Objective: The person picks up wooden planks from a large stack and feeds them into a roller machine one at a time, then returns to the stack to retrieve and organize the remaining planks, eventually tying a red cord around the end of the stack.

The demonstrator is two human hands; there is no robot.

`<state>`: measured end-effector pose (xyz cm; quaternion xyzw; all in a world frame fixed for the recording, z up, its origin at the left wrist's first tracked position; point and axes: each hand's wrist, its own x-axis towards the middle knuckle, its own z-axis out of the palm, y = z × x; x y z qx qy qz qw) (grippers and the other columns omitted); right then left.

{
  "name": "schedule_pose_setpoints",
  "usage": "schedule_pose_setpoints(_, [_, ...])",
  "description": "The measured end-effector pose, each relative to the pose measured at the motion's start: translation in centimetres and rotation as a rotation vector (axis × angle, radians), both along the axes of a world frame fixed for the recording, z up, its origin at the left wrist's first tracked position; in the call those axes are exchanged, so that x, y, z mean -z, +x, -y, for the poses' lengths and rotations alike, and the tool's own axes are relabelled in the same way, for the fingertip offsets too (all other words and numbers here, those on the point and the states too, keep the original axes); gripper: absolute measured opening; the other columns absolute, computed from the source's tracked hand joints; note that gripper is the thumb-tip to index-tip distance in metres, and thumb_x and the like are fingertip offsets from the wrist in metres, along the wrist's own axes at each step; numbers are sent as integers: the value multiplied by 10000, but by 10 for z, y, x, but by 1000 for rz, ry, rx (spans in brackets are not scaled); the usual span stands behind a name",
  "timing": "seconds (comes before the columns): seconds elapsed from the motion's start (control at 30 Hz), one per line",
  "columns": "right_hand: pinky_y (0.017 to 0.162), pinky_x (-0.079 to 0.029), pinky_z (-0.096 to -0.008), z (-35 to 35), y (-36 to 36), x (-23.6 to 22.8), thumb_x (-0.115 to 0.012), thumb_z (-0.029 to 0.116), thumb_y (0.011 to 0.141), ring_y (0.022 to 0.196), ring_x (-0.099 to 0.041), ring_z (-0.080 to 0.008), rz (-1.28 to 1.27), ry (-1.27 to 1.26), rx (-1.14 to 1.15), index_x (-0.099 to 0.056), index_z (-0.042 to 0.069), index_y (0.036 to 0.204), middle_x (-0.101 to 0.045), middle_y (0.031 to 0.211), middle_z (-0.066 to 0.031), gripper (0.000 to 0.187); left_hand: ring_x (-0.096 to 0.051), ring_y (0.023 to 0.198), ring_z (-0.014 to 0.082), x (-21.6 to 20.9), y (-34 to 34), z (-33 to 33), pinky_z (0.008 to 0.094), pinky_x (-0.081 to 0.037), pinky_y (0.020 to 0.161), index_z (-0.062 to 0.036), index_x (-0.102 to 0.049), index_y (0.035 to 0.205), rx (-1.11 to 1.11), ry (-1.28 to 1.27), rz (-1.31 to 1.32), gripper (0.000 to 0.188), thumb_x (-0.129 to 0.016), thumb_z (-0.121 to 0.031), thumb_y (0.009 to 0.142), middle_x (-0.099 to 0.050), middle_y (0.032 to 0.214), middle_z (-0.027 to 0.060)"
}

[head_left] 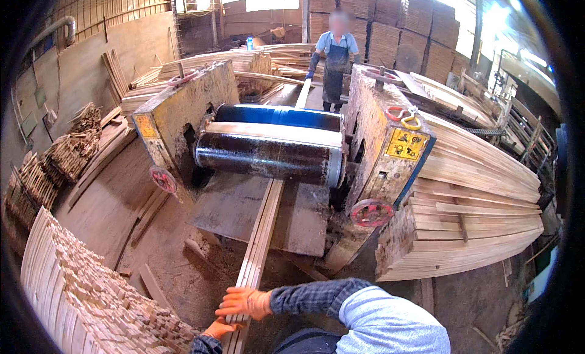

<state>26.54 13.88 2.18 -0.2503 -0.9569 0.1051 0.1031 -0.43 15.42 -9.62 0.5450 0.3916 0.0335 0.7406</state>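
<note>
A narrow bundle of long wooden strips (261,238) runs from in front of me, over a metal table plate (222,208), to beneath the dark roller of a machine. My right hand (247,302), in an orange glove, reaches across the bundle from above and grips it, with the fingertips over its left side. Just nearer to me, my left hand (218,328), also orange-gloved, holds the same strips from their left edge; part of it is hidden by the strips. The big brown roller (268,156) lies crosswise, with a blue roller (277,116) behind it.
Red handwheels (372,212) sit on the machine's side frames. Stacked strips stand at the near left (91,293) and right (457,232). Beyond the machine, a co-worker in a dark apron (336,67) has a hand at a light board (303,93). Loose wood pieces (153,284) litter the floor.
</note>
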Motion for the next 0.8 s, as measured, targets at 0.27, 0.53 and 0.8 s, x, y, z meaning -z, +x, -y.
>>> schedule_pose_setpoints(0.27, [1224, -283, -565, -21, -12, 36, -766, 238, 622, 1342, -512, -311, -7, 181, 217, -429, 210, 1562, -572, 1347, -108, 999, -586, 1243, 202, -88, 1, -6, 357, -428, 1105, 21, -516, 1452, -103, -77, -96, 750, -819, -322, 858, -644, 1332, 118])
schedule_pose_setpoints(0.53, [887, -572, -484, -110, 20, -30, -675, 164, 900, 1009, -716, -348, 473, 17, 377, -749, 196, 1117, -747, 1039, -110, 231, -698, 1063, 251, -79, -73, 124, 438, -531, 967, -21, -378, 1566, -929, -122, 1, 851, -789, -397, 923, -700, 1237, 146])
schedule_pose_setpoints(0.8, [1210, -346, -489, -102, 69, 11, -775, 45, 680, 1454, -404, -408, 71, 77, 741, -449, 132, 1514, -459, 1555, -177, 900, -639, 1235, 296, -85, -108, 321, 480, -470, 1065, -138, -529, 1435, -2005, -170, 66, 620, -728, -478, 957, -663, 1355, 129])
